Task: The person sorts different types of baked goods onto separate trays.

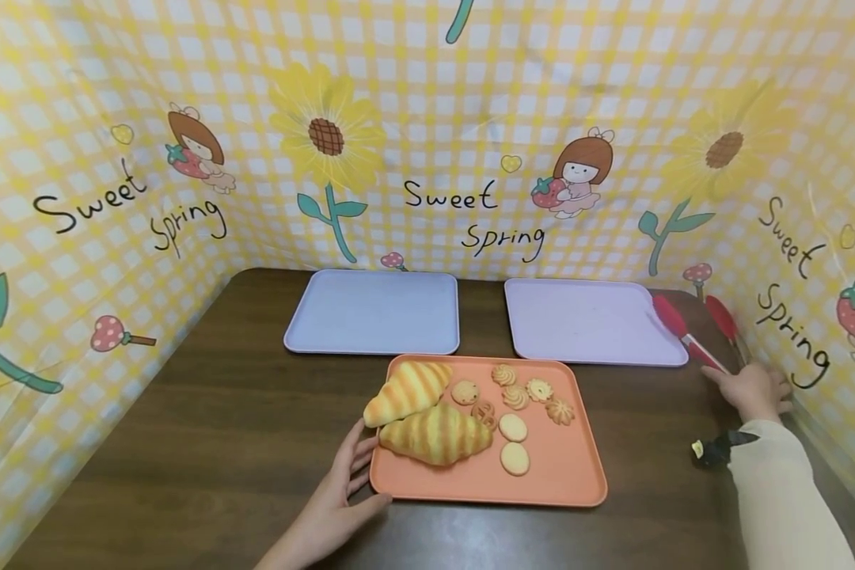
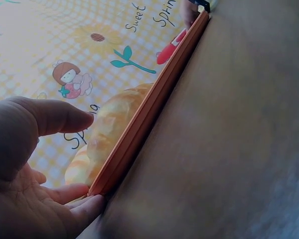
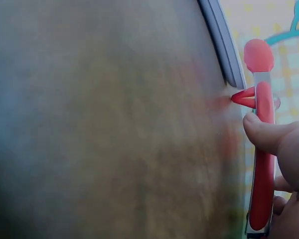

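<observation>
Tongs (image 3: 263, 194), red: R hand (image 1: 754, 392) is grasping them nr. lilac tray (image 1: 584, 321). Orange tray (image 1: 556, 479), w/ croissants (image 1: 435, 435) + cookies (image 1: 515, 459): L hand (image 1: 335, 491) is touching edge, grip slack.

Yellow-checked cloth (image 1: 427, 103) behind brown tabletop (image 1: 185, 443)

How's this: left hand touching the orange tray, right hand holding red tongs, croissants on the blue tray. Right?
No: the head view shows croissants on the orange tray. Left hand touching that tray, right hand holding red tongs: correct.
</observation>
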{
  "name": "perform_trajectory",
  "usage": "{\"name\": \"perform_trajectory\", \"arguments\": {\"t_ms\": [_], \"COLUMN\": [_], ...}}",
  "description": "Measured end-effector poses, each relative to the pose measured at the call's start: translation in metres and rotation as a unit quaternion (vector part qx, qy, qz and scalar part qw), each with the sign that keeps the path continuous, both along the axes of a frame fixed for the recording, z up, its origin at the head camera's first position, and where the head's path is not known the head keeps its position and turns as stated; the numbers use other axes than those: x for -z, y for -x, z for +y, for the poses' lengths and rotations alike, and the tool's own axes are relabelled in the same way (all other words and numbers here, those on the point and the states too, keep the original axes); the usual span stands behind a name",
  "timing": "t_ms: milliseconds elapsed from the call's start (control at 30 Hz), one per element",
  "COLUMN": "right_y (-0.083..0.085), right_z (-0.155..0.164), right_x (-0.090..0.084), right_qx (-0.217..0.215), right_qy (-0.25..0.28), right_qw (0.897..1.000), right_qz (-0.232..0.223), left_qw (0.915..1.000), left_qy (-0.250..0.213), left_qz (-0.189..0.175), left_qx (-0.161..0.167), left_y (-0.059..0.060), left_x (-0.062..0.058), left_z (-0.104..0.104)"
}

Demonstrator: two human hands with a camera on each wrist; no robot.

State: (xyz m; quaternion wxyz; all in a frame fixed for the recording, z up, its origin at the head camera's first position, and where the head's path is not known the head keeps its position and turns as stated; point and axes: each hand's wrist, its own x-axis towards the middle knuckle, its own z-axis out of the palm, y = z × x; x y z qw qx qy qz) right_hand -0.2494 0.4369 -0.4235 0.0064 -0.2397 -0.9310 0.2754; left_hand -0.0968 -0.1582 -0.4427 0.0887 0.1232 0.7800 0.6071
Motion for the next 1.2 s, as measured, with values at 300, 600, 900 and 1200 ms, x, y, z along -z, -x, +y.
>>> {"name": "perform_trajectory", "arguments": {"t_ms": [300,600,900,1200], "right_y": [-0.011,-0.019,-0.018,-0.02], "right_z": [-0.009,-0.026,-0.053,-0.079], "right_x": [-0.006,-0.022,-0.041,-0.048], "right_qx": [0.003,-0.035,-0.095,-0.126], "right_qy": [-0.042,-0.062,-0.059,-0.078], "right_qw": [0.997,0.984,0.966,0.955], "right_qz": [0.062,0.164,0.233,0.256], "left_qw": [0.9999,0.9999,1.0,1.0], "left_qy": [-0.002,0.002,0.005,0.001], "left_qz": [-0.01,-0.011,0.001,0.001], "left_qx": [-0.004,-0.005,0.001,0.003], "left_y": [0.001,0.0,0.0,-0.001], "left_x": [-0.001,-0.001,-0.001,0.0], "left_z": [0.001,0.001,0.001,0.0]}}
